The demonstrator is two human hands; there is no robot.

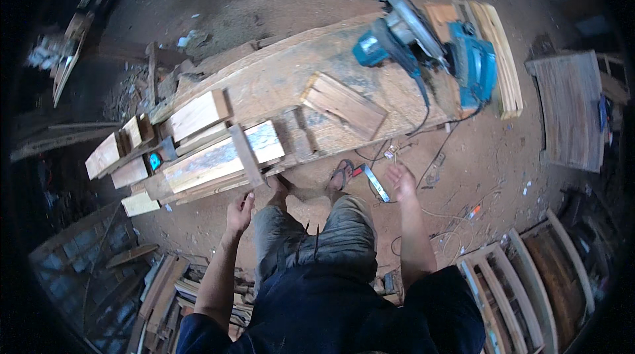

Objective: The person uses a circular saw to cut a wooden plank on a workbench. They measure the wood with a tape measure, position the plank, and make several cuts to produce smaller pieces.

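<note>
My left hand (240, 210) hangs with loosely bent fingers, apart, holding nothing, just short of the bench's near edge and the boards stacked there (221, 156). My right hand (401, 181) is open and empty beside a metal square with a red end (374, 182) on the dirt floor. On the plywood bench (344, 53) are a teal circular saw (390, 37), a teal power planer (473, 66) and a short loose board (344, 106). A small teal round object (156, 161) lies among the cut pieces at the left.
Cords (444, 150) trail over the floor on the right. A wide slab (565, 109) stands at the far right. Stacked timber lies behind me at the lower left (159, 288) and lower right (509, 288). Scrap wood (66, 70) is piled at the upper left.
</note>
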